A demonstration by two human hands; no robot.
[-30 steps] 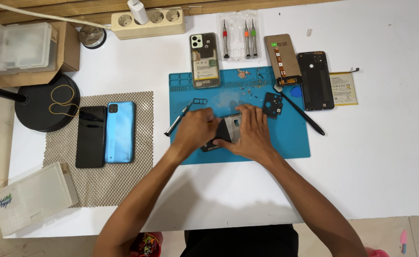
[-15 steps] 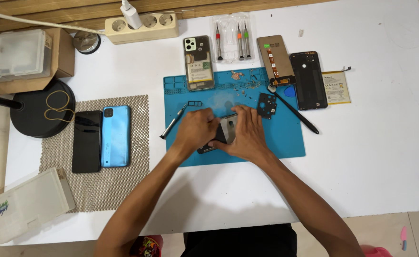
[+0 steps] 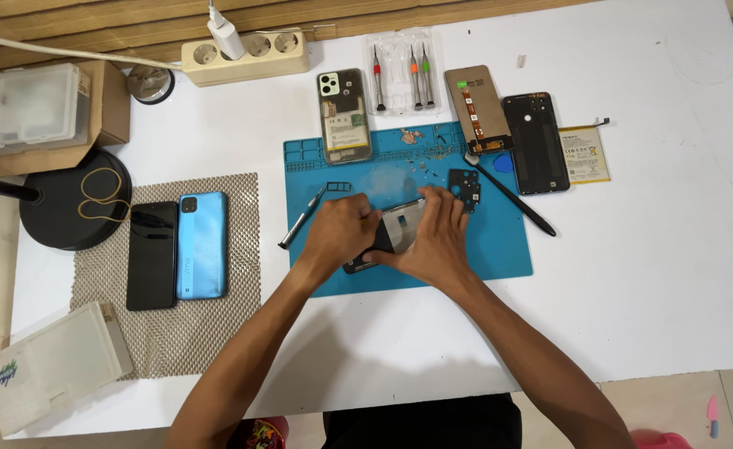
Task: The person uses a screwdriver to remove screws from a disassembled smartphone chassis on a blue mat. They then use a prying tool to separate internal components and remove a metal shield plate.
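Note:
My left hand (image 3: pixel 341 233) and my right hand (image 3: pixel 437 237) both grip a dark opened phone body (image 3: pixel 396 229) with a grey inner plate, held flat on the blue work mat (image 3: pixel 500 241). Much of the phone is hidden under my fingers. A small black plastic cover piece (image 3: pixel 464 187) lies just beyond my right hand. A metal tweezer tool (image 3: pixel 302 219) lies to the left of my left hand, with a small tray frame (image 3: pixel 338 186) beside it. Tiny screws and scraps (image 3: pixel 420 150) are scattered at the mat's far edge.
A back-less phone (image 3: pixel 344 115), a screwdriver pack (image 3: pixel 401 79), a screen panel (image 3: pixel 477 108), a black back cover (image 3: pixel 535 141), a battery (image 3: pixel 584 154) and a black spudger (image 3: pixel 512 195) lie beyond the mat. Left: black (image 3: pixel 152 254) and blue (image 3: pixel 201 245) phones on mesh, lamp base (image 3: pixel 75 199), plastic boxes (image 3: pixel 54 366), power strip (image 3: pixel 246 54).
The view has shifted slightly. Both hands stay on the phone body on the mat, with only small finger movements.

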